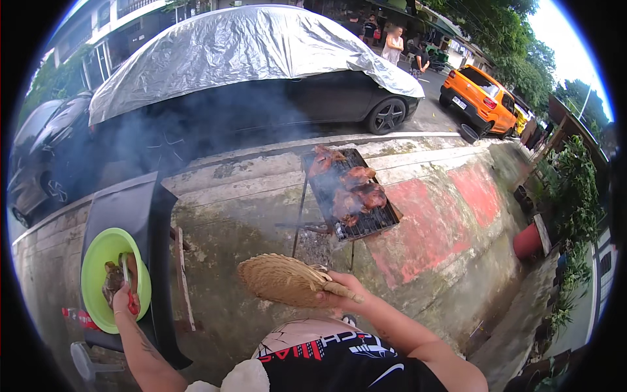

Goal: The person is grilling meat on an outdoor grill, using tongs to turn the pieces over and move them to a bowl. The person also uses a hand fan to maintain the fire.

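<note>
My left hand [125,301] grips metal tongs with red handles [132,303], their jaws down inside a lime-green plastic basin [88,274]. Beside the tongs in the basin lies a dark piece of meat [112,283]; whether the jaws touch it I cannot tell. In my right hand [343,289] is the handle of a woven straw hand fan [279,279], its blade pointing left over the concrete. Beyond the fan stands a charcoal grill [338,225] on thin legs. Several browned pieces of meat, perhaps whole chickens [348,206], lie on its grate, partly veiled by smoke.
The basin sits on a table with a dark cover [117,206]. A plastic bottle with a red label [81,317] is left of it. A car under a silver cover [235,49] is parked beyond the grill. An orange car [480,98] and people [393,46] are farther off.
</note>
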A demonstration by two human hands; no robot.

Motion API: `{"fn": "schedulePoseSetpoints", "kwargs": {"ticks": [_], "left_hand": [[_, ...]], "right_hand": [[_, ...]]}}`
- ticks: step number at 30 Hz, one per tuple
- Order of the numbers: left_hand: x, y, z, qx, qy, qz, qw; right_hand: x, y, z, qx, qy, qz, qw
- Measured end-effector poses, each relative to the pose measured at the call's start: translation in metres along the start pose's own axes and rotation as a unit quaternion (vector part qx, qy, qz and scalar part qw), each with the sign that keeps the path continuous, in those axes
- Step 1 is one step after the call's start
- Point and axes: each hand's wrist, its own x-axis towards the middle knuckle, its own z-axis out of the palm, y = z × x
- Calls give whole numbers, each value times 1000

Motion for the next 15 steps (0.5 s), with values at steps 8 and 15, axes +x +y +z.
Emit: {"fn": "schedulePoseSetpoints", "kwargs": {"ticks": [8, 15], "left_hand": [[-115, -26, 25, -20, -111, 126, 986], [-170, -22, 34, -41, -124, 219, 967]], "right_hand": [[-8, -12, 5, 18, 76, 17, 997], [2, -12, -5, -69, -18, 55, 996]]}}
